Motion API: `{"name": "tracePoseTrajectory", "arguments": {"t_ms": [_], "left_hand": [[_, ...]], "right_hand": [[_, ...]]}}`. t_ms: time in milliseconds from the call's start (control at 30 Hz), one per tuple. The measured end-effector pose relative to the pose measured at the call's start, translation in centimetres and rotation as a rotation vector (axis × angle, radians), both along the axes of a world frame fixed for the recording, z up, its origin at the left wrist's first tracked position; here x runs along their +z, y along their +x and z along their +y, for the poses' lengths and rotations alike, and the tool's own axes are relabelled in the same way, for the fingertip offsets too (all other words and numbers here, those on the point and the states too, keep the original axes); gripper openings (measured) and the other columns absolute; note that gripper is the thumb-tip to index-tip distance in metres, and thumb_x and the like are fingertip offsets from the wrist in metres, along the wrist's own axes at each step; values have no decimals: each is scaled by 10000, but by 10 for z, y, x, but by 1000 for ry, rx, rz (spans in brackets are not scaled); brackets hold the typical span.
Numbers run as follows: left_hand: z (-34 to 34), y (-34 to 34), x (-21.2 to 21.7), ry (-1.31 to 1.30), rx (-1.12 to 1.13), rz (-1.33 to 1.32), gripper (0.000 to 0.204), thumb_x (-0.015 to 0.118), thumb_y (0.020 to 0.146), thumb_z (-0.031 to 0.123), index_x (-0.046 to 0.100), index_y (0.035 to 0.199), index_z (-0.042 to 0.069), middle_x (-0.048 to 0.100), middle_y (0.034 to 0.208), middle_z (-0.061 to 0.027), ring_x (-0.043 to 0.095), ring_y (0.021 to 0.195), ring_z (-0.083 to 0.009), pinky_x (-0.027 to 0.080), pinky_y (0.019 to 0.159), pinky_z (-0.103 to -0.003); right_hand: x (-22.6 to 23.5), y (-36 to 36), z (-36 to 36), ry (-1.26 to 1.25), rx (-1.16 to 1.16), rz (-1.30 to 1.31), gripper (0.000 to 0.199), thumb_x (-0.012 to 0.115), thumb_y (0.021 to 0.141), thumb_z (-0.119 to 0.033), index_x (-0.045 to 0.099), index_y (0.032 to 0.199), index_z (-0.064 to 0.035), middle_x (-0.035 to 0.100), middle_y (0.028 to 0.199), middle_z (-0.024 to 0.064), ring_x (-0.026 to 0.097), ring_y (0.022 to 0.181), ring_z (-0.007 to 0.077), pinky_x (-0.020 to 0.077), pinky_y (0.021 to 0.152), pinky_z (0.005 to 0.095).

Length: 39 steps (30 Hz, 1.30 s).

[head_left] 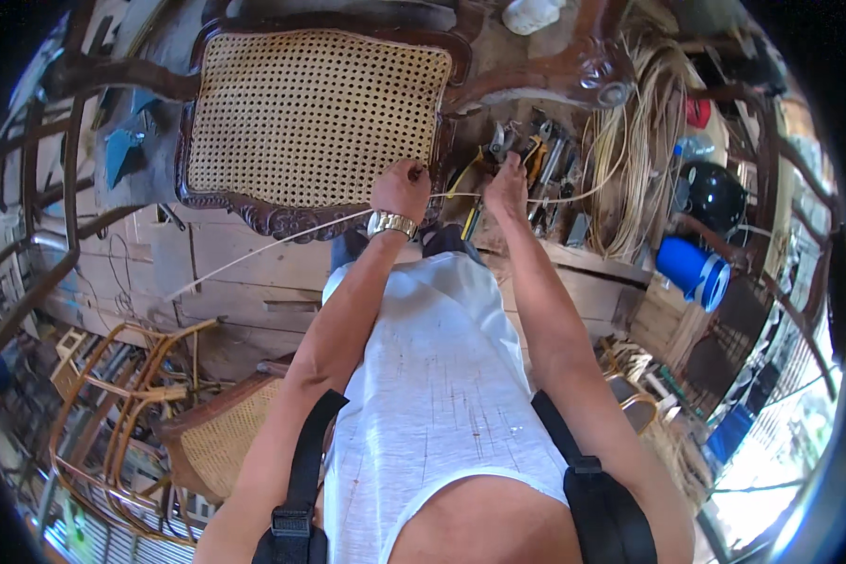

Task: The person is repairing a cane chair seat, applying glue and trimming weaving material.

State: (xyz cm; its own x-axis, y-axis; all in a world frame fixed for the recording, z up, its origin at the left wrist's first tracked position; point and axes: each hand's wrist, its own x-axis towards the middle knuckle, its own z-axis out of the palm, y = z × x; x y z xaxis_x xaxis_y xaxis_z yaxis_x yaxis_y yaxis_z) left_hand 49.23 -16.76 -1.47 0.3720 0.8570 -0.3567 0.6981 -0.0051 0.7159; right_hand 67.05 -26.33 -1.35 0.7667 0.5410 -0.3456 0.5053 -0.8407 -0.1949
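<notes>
A long pale cane strand runs from the lower left through both hands and curves away to the right. My left hand, with a metal watch at the wrist, is closed around it near the chair's lower right corner. Something small and dark shows at its fingers; I cannot make out what. My right hand is closed on the strand a short way to the right, beside the tools. The woven cane panel sits in a carved dark wood chair frame in front of me.
Pliers and several hand tools lie beyond my right hand. A loose bundle of cane strands is farther right, near a blue cylindrical container and a black helmet. Rattan furniture frames stand at the lower left.
</notes>
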Motion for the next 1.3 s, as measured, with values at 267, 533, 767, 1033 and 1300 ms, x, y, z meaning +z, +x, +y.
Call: {"name": "tracePoseTrajectory", "arguments": {"t_ms": [267,533,767,1033,1300], "left_hand": [[-19,10,12,157,115,83,203,662,880,302,716,966,125,698,1000,-114,684,902,-348,565,739,-473],[-34,23,6,275,140,130,161,615,927,276,699,986,152,689,1011,-115,692,812,-364,562,664,-489],[-39,28,-1,386,133,153,153,572,980,284,662,1034,173,665,998,-118,686,735,-378,555,594,-490],[-43,29,-10,404,150,132,132,566,984,263,634,1050,171,644,992,-121,673,723,-384,546,583,-497],[-43,29,-11,404,168,92,124,579,979,261,635,1024,159,640,989,-126,671,729,-383,545,580,-494]], "right_hand": [[-5,56,-25,343,-19,414,390,702,918,-92,563,1270,1,676,1016,103,655,917,177,515,820,308],[-7,83,-26,815,-227,1032,305,599,956,42,477,1234,11,621,1120,124,669,1015,208,535,882,315],[24,131,-10,984,-151,934,266,572,983,14,498,1237,-14,627,1113,96,641,988,200,527,880,312],[68,175,-20,976,-232,1388,180,538,992,-157,575,1152,-84,632,896,72,554,657,162,441,583,289],[69,84,-43,428,-361,2312,770,491,881,-778,582,1014,-24,535,766,81,379,480,102,344,447,259]]}}
